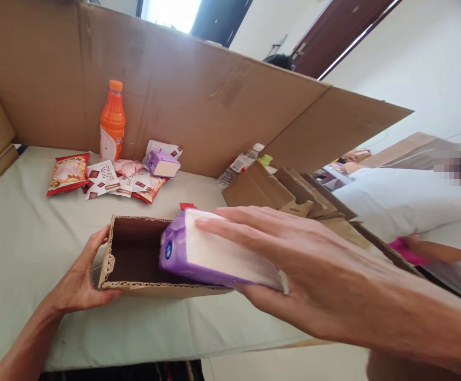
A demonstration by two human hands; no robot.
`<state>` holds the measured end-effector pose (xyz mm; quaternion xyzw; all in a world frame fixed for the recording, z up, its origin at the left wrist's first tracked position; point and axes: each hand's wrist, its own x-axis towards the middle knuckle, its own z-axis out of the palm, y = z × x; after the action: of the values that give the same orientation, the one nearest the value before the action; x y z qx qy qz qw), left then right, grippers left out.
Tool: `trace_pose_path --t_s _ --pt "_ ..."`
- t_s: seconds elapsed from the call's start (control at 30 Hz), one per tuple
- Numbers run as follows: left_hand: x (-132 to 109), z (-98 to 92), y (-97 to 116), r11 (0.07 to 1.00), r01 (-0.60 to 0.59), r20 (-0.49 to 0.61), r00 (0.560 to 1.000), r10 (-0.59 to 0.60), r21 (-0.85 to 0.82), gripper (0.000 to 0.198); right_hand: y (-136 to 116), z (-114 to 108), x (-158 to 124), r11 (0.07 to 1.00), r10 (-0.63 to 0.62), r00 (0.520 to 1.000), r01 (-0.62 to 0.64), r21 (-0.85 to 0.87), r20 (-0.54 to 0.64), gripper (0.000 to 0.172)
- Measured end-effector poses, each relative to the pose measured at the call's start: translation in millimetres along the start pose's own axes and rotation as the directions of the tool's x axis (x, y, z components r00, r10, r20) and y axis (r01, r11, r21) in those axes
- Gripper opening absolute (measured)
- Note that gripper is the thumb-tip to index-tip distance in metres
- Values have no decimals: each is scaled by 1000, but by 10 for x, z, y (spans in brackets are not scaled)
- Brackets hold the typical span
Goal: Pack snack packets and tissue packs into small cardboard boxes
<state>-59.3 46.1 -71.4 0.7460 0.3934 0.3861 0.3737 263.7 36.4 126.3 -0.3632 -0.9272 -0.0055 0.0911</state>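
An open cardboard box [109,264] stands on the cloth-covered table, its dark inside facing up. My left hand [80,272] grips the box's left end, thumb at the near side and fingers at the far side. In my right hand [286,254] is a purple and white tissue pack [218,248], held by its right part. The pack lies tilted over the box's right half, its left end at the opening. How far it reaches inside is hidden. A bit of red packaging [187,206] shows just behind the box.
Several snack packets [69,172], an orange drink bottle [112,124] and a smaller purple tissue pack [163,163] sit by the cardboard wall [182,90]. A clear bottle [240,165] and folded cartons [260,185] are at right. Beyond them is another person in white [397,206].
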Motion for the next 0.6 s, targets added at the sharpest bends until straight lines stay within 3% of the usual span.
trace_pose_path --t_s 0.2,0.4,0.6 --pt "5 -12 69 999 -34 -2 999 34 28 102 74 -6 70 998 8 996 -3 -57 84 61" --pt "5 -7 71 999 -30 5 1000 30 31 100 23 182 303 995 -55 984 41 86 167 66" --pt "-10 -16 86 1000 -4 -24 1000 4 -1 98 83 271 372 985 -61 988 36 172 143 68"
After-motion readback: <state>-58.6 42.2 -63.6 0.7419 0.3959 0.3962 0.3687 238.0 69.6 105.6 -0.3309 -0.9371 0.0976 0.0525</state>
